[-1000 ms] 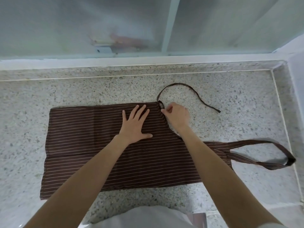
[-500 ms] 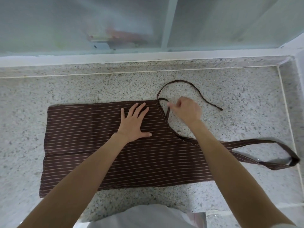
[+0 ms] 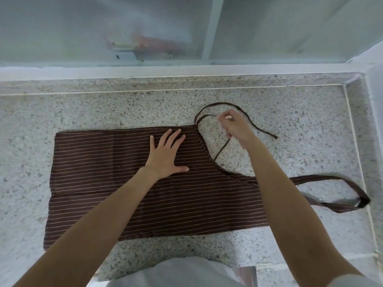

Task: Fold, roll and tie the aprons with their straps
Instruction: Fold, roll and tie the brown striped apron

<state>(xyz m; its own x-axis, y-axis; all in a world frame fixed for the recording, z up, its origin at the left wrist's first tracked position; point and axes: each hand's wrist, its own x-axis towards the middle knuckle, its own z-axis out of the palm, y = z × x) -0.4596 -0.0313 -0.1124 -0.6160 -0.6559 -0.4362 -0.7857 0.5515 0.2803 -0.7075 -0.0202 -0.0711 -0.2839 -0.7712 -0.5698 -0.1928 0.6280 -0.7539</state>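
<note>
Head view shows a brown striped apron (image 3: 132, 183), folded lengthwise, lying flat across the speckled stone table (image 3: 83, 108), its bib end to the right. The left hand (image 3: 165, 154) presses on the cloth near its far edge, fingers straight and spread, gripping nothing. The right hand (image 3: 235, 127) is raised just beyond the apron's far right corner, its grip closed in a pinch on the thin waist strap (image 3: 219, 150), which runs down from the fingers to the curved armhole edge. A second length of strap (image 3: 261, 129) loops around the far side of that hand and trails off to the right on the stone. The wide neck loop (image 3: 352, 191) lies at the right end, close to the raised border.

The step appears to be gathering the loose straps clear before rolling. Next, the straps likely need laying straight, out of the roll's path, while the left hand keeps the fold from shifting.

Behind the table runs a frosted glass pane (image 3: 103, 27). The looped strap could tangle.
</note>
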